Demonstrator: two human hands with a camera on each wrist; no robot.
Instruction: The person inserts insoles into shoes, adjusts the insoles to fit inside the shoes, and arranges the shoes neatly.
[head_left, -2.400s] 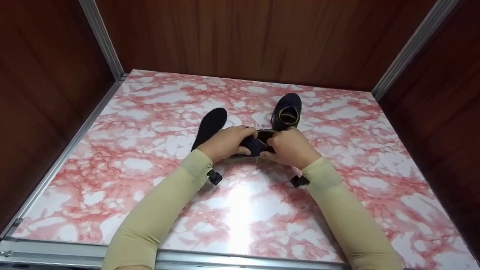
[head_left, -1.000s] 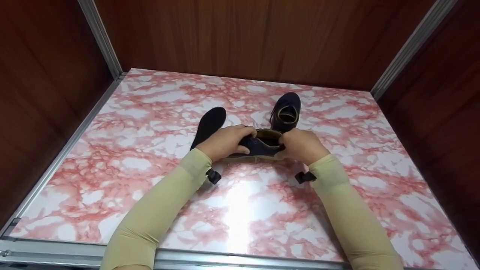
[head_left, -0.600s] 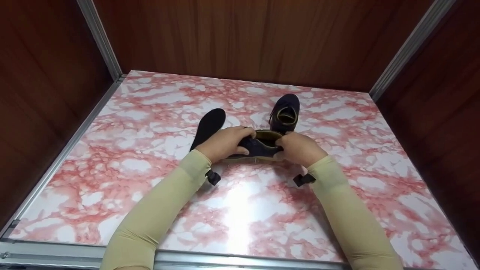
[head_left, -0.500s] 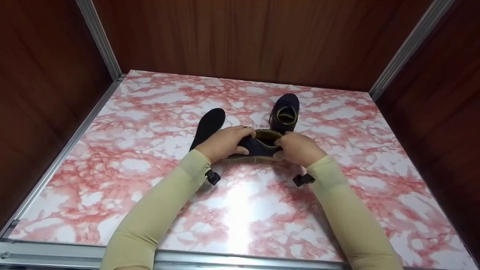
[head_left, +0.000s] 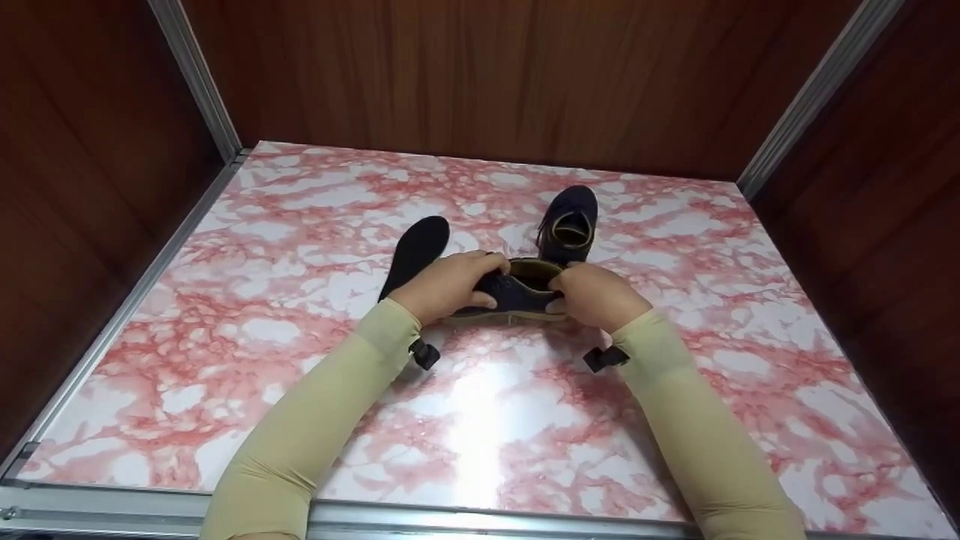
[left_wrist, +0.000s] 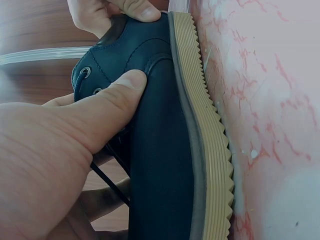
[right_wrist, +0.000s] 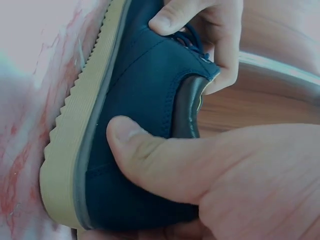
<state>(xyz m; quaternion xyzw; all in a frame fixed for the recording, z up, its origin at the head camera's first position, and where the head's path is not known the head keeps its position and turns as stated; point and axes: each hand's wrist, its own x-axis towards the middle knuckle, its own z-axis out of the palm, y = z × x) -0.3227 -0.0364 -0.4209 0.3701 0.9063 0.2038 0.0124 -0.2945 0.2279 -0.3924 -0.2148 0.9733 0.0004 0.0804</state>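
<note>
Between both hands a dark navy lace-up shoe (head_left: 525, 298) lies lengthwise across the middle of the table, toe to the left, its ridged tan sole (left_wrist: 207, 165) down at the surface. My left hand (head_left: 448, 285) grips the front part, thumb on the near side by the lace eyelets and fingers over the far side. Around the heel end, my right hand (head_left: 600, 296) holds on with its thumb on the outer side, fingers mostly hidden behind. The shoe's opening, with a yellowish lining, faces up between the hands. A black insole (head_left: 417, 251) lies just left, partly covered by my left hand.
A second navy shoe (head_left: 571, 214) stands behind my right hand, toe pointing away. Pink-and-white marbled tabletop (head_left: 300, 390) lies all round. Dark wood panels (head_left: 510, 82) enclose the back and sides, and a metal rail (head_left: 420, 517) runs along the front edge.
My right hand has slid rightward along the shoe, from near its opening to the heel, uncovering more of the opening. My left hand keeps its grip; the insole and second shoe stay put.
</note>
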